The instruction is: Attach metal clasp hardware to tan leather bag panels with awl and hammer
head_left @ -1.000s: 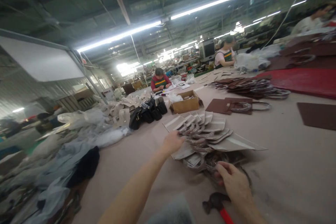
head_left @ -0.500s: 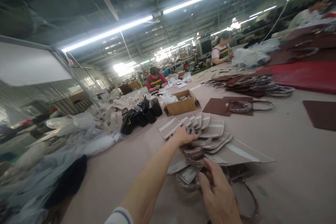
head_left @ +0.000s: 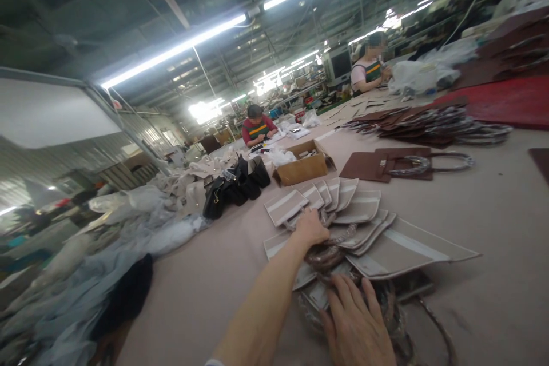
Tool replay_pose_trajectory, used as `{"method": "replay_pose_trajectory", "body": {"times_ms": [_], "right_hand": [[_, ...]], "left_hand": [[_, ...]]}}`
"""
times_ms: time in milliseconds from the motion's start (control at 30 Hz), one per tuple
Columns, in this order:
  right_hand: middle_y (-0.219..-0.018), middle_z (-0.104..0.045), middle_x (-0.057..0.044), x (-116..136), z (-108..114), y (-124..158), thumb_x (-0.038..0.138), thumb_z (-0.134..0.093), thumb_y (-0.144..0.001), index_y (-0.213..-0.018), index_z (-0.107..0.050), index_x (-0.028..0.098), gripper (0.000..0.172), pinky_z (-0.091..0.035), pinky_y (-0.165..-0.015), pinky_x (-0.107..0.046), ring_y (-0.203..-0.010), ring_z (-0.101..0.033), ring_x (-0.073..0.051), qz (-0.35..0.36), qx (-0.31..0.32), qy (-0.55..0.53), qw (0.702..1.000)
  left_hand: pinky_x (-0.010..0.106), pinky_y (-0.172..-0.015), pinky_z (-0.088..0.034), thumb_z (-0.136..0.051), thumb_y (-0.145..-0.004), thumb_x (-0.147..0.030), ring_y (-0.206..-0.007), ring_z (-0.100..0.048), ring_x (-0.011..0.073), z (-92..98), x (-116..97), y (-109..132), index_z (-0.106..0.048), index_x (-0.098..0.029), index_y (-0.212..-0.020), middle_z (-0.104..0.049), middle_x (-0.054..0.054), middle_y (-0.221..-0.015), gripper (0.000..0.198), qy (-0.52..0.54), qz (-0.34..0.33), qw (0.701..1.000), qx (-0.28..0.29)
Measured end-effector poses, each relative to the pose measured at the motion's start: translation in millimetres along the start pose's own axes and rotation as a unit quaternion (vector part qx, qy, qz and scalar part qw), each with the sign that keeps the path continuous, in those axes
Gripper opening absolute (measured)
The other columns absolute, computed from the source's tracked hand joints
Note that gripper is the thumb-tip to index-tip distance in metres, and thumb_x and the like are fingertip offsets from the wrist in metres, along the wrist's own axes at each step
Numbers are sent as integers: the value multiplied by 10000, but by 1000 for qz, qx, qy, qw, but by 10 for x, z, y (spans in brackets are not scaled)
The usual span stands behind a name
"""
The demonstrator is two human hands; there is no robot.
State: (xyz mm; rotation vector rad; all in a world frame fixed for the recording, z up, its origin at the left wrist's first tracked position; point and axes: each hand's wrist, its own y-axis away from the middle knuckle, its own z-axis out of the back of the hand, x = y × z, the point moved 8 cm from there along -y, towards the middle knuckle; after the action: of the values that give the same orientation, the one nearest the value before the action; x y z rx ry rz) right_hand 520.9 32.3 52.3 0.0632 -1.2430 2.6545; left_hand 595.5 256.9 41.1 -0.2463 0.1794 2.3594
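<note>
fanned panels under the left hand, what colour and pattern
Beige panels with a pale stripe; head view.

Left hand stretches far forward, palm down; right hand lies flat and splayed, close in.

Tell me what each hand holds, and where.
Nothing is clearly held: the right hand lies flat and open on the beige panels; the left hand rests among them, grip hidden.

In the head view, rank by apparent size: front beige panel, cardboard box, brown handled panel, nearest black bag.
1. front beige panel, helped by nearness to the camera.
2. brown handled panel and cardboard box, too alike to split.
3. nearest black bag.
</note>
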Motion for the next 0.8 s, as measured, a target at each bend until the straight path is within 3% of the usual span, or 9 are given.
{"method": "replay_pose_trajectory", "body": {"times_ms": [133,233,367,467,633,800], "right_hand": [[-1087,-737,-93,-17,78,63,207,-526,-807,-955,-657,231,199,-98,-1259,-469,-1060,-643,-269,13,-7,6,1000],[-1074,-735,-92,-39,164,153,185,-518,-807,-919,-654,232,182,-153,-1237,-485,-1042,-658,-269,25,-14,0,1000],[-1072,-731,-80,-81,267,294,144,-474,-825,-892,-654,259,224,-334,-1105,-524,-1037,-669,-285,13,-26,-14,999],[-1107,-716,-86,-129,252,392,148,-454,-857,-889,-654,271,237,-425,-1016,-504,-1084,-657,-291,-1,-18,-41,999],[-1149,-681,-119,-203,160,500,246,-495,-923,-940,-663,212,172,-441,-1016,-477,-1116,-636,-308,29,-35,-120,992],[-1218,-667,-133,-228,283,502,293,-494,-959,-1085,-636,186,219,-431,-1039,-471,-1176,-615,-309,41,-48,-178,982]], "left_hand": [[381,-1044,-499,-689,-709,-198,-1202,-612,358,-22,99,131,-564,-104,-1280,-572,224,-1322,592,-6,-14,1000,14],[377,-1059,-492,-707,-693,-191,-1198,-609,346,-11,224,304,-545,-120,-1296,-551,207,-1333,629,2,12,1000,7],[371,-1082,-469,-740,-698,-218,-1200,-595,335,-5,486,683,-541,-136,-1316,-540,192,-1334,655,40,52,998,-10],[361,-1085,-458,-806,-691,-315,-1197,-582,318,20,740,1042,-567,-155,-1318,-552,164,-1326,689,125,70,988,-54],[408,-1047,-454,-898,-602,-372,-1147,-581,312,31,1126,1508,-647,-156,-1239,-620,119,-1225,718,281,68,950,-121],[323,-833,-507,-882,-633,-389,-881,-626,209,4,1432,1582,-660,-142,-1238,-690,77,-1044,690,464,78,875,-111]]}}
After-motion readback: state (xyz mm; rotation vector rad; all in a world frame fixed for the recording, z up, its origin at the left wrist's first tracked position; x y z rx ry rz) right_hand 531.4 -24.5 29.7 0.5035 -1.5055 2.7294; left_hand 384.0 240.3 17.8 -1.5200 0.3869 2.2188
